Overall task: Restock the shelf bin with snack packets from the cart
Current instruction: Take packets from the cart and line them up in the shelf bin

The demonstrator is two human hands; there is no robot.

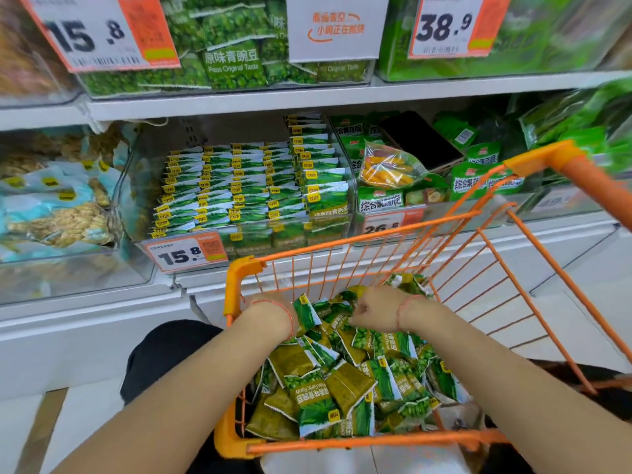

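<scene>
head view: both hands' grip unclear among packets (pixel 345 381) in cart (pixel 239 289); shelf bin (pixel 239 186) beyond.

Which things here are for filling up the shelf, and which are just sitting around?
For the job:
green pea packets
orange cart
shelf bin
left hand
right hand

Just there:
black phone
price tag 38.9
yellow snack bag

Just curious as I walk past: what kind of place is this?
Most likely a shop's snack aisle. Price tags hang on the shelf bins packed with green packets, and both hands dig into an orange cart full of packets.
</scene>
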